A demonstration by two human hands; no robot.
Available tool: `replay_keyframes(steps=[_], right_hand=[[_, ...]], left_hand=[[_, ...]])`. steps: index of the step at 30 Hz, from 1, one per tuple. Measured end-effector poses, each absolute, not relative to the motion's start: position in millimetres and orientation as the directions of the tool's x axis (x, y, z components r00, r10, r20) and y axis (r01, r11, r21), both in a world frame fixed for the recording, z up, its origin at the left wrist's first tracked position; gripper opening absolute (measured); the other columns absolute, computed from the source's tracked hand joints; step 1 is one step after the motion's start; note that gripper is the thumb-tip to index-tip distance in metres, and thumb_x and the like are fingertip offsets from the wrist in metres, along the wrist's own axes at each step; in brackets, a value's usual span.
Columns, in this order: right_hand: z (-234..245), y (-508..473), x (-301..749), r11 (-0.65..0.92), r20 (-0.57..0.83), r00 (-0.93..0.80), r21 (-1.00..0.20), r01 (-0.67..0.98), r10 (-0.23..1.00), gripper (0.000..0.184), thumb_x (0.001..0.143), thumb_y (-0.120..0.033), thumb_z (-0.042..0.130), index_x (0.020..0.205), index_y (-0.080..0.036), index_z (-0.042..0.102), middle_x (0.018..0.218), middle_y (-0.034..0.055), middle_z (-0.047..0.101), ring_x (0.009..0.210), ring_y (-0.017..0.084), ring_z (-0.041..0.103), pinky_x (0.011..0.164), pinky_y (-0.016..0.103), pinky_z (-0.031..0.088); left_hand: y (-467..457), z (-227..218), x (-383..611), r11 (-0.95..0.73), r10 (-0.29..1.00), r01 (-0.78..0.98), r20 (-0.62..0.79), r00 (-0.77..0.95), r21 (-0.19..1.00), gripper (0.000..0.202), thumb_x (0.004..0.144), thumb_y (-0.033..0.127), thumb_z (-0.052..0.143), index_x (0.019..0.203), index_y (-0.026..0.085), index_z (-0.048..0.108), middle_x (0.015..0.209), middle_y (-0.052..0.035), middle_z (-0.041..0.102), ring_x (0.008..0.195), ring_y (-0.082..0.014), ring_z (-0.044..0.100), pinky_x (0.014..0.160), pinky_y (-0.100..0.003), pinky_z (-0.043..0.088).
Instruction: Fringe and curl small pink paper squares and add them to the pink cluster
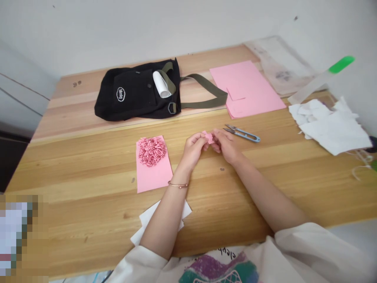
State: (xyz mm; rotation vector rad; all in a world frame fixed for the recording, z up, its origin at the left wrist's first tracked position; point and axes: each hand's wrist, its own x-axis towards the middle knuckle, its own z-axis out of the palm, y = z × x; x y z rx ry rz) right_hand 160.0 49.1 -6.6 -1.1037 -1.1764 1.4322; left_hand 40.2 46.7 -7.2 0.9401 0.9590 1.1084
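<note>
The left hand [194, 147] and right hand [226, 144] together pinch a small pink paper piece [209, 138] above the wooden worktop [218, 204], near blue thread snips [246, 135].

White sleeves [141, 262], thin gold-toned bracelet [179, 186]

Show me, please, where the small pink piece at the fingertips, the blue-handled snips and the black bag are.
Small pink piece [209, 138], head view: its exposed middle.
Blue-handled snips [244, 131], head view: the upper handle arm.
Black bag [137, 91], head view: its front pocket.
</note>
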Motion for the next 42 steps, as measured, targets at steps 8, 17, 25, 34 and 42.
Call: replay_keyframes(steps=[8, 17, 25, 34, 42], right_hand=[[-0.8, 47.9, 158.3, -0.096, -0.072, -0.172, -0.986, -0.133, 0.982, 0.041, 0.069, -0.055, 0.061, 0.057, -0.018, 0.048, 0.044, -0.0063, 0.04, 0.038, 0.004, 0.025, 0.037, 0.02, 0.017], [-5.9, 49.6, 158.2, -0.069, -0.057, -0.164, -0.995, -0.069, 0.985, 0.04, 0.073, -0.054, 0.059, 0.058, -0.017, 0.05, 0.05, -0.004, 0.046, 0.041, 0.005, 0.028, 0.038, 0.021, 0.017], [-2.8, 48.2, 158.7, -0.093, -0.068, -0.174, -0.985, -0.144, 0.982, 0.039, 0.071, -0.052, 0.062, 0.056, -0.018, 0.051, 0.042, -0.0066, 0.039, 0.037, 0.005, 0.026, 0.037, 0.021, 0.017], [-4.3, 49.2, 158.8, -0.108, -0.08, -0.159, -0.978, -0.179, 0.984, 0.039, 0.073, -0.052, 0.06, 0.055, -0.018, 0.048, 0.041, -0.0078, 0.035, 0.036, 0.004, 0.025, 0.036, 0.021, 0.016], [-4.1, 49.6, 158.2, -0.1, -0.071, -0.158, -0.977, -0.187, 0.985, 0.039, 0.07, -0.051, 0.062, 0.054, -0.018, 0.048, 0.043, -0.0072, 0.038, 0.036, 0.004, 0.025, 0.036, 0.021, 0.015]], left_hand=[[45.9, -5.1, 40.8, 0.162, 0.977, -0.267, -0.116, 0.178, 0.95, 0.014, 0.067, 0.019, 0.052, 0.053, 0.016, 0.049, 0.048, 0.0044, 0.046, 0.05, -0.0066, 0.04, 0.053, -0.021, 0.031], [46.6, -5.7, 40.4, 0.171, 0.976, -0.274, -0.126, 0.175, 0.946, 0.014, 0.068, 0.021, 0.053, 0.056, 0.016, 0.052, 0.049, 0.0043, 0.046, 0.05, -0.0067, 0.041, 0.053, -0.021, 0.031], [46.0, -6.3, 40.8, 0.145, 0.98, -0.247, -0.105, 0.167, 0.958, 0.016, 0.067, 0.019, 0.051, 0.052, 0.016, 0.047, 0.048, 0.0044, 0.045, 0.049, -0.0065, 0.039, 0.053, -0.021, 0.03], [45.5, -5.6, 40.8, 0.142, 0.979, -0.251, -0.099, 0.176, 0.958, 0.016, 0.068, 0.018, 0.052, 0.053, 0.016, 0.048, 0.048, 0.0045, 0.045, 0.049, -0.0063, 0.038, 0.053, -0.021, 0.029], [46.0, -5.0, 40.8, 0.131, 0.98, -0.234, -0.091, 0.175, 0.963, 0.014, 0.066, 0.018, 0.051, 0.053, 0.016, 0.049, 0.048, 0.0047, 0.045, 0.049, -0.0062, 0.038, 0.052, -0.02, 0.03]])
